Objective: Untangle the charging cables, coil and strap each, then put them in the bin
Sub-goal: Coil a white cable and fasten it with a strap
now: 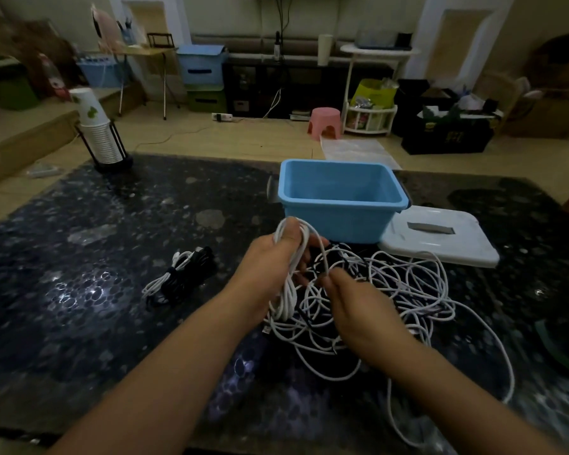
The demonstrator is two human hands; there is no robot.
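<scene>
White cable (288,290) is gathered in several loops in the left hand (270,261), the fingers curled round the bundle just in front of the blue plastic bin (339,195). A single strand is pinched by the right hand (352,303) above the tangle (391,297) — a loose heap of thin white and black cords spread on the dark speckled table (96,257). The cable is judged light, limp and springy; loops would likely slip unless held across the whole bundle near its middle. The bin is smooth-walled and open, its white lid (440,238) laid flat beside it. Two strapped coils (181,274) — one white, one black — lie to the left.
</scene>
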